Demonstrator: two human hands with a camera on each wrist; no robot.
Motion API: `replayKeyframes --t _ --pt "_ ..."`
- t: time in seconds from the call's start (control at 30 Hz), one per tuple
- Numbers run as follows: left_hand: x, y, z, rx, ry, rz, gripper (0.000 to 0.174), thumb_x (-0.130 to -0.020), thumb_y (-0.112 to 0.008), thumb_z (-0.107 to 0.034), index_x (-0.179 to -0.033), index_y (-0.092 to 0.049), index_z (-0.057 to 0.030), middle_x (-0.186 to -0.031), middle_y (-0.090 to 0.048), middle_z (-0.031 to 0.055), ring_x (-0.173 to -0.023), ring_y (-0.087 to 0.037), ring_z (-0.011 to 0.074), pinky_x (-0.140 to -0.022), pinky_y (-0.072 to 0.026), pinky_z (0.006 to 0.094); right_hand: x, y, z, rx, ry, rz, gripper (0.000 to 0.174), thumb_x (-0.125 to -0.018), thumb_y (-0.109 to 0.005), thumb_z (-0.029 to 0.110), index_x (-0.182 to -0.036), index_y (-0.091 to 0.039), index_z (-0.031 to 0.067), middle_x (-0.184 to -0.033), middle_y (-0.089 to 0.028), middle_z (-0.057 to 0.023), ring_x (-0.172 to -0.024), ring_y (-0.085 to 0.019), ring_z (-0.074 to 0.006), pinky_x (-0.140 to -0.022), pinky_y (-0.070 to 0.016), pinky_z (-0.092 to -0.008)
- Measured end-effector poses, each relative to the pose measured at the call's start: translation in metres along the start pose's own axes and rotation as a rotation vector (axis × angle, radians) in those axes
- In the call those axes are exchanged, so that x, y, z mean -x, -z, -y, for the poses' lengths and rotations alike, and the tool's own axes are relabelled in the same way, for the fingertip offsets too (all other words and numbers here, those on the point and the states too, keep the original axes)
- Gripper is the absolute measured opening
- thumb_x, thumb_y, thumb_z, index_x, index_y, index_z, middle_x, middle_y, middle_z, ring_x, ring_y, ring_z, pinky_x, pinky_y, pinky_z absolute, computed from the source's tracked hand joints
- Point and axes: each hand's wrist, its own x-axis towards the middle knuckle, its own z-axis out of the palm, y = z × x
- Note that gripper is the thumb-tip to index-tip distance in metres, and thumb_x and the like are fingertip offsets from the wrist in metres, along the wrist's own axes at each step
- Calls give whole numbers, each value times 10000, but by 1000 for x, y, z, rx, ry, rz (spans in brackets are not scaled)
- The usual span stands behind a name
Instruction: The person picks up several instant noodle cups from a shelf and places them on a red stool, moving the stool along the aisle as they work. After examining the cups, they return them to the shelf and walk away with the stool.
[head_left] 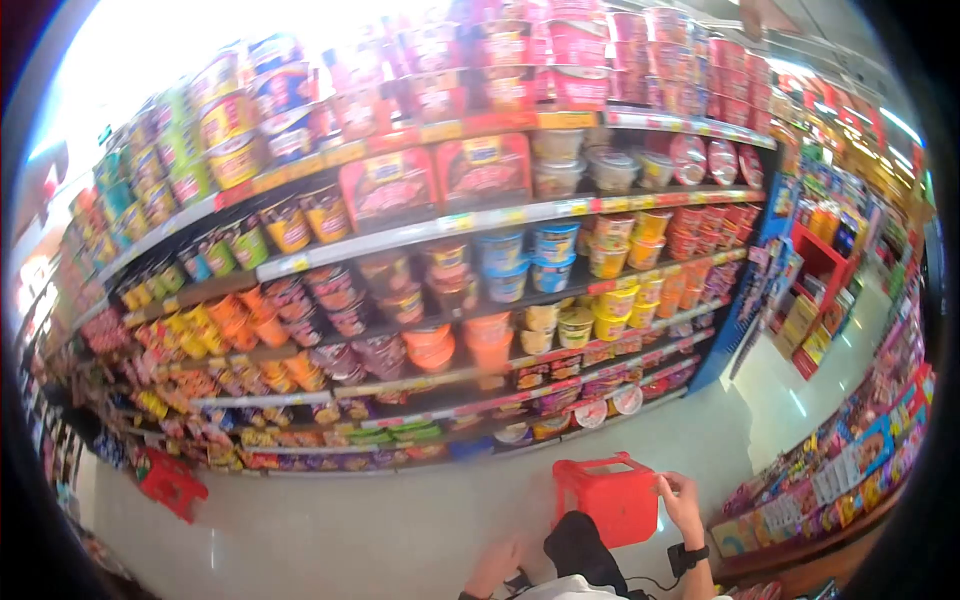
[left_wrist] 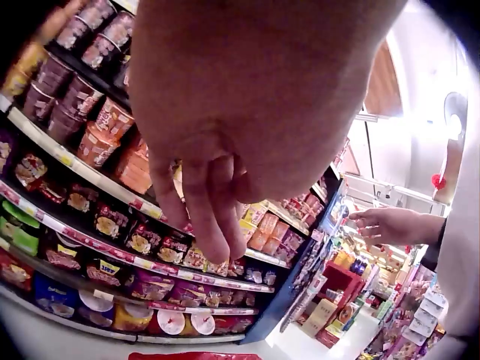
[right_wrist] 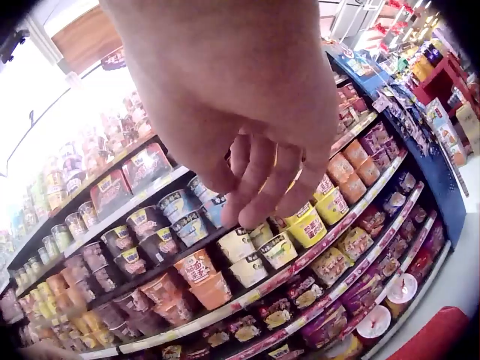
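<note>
My left hand (head_left: 497,562), blurred in the head view, hangs low in front of my body. Its fingers droop loosely with nothing between them in the left wrist view. To the right, my right hand (head_left: 682,503) is raised, its fingertips overlapping the corner of a red shopping basket (head_left: 622,512) in the head view. The right wrist view shows those fingers loosely bent and holding nothing, with the basket (right_wrist: 439,341) lower right, away from them. Behind the hands stand cup noodles, among them yellow tubs (right_wrist: 306,226) and orange tubs (right_wrist: 204,279).
Long shelves (head_left: 420,235) of instant noodles curve across the front, with a blue end panel (head_left: 735,320) at their right. A red stool-like object (head_left: 172,485) stands on the pale floor (head_left: 340,510) at left. Packaged goods (head_left: 850,470) line a display at right.
</note>
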Motion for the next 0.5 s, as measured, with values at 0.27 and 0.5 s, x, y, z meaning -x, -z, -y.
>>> replayKeyframes --t 0.27,0.5 --pt "6 14 -9 10 15 1 234 -946 -495 -217 -1023 -618 -34 -835 -638 226 -770 -608 433 -666 -485 504 -14 -13 -5 -1 21 34 185 -947 -579 115 -947 -653 -55 -756 -681 -64 -699 -652 -117 -670 -523 -264" --pt "3 25 -22 -28 25 -138 237 -916 -535 -138 -1081 -633 1 -869 -638 272 -781 -612 447 -679 -494 494 -27 -15 -22 -42 60 58 179 -937 -577 100 -942 -652 -62 -763 -685 -68 -692 -653 -121 -659 -524 -264"
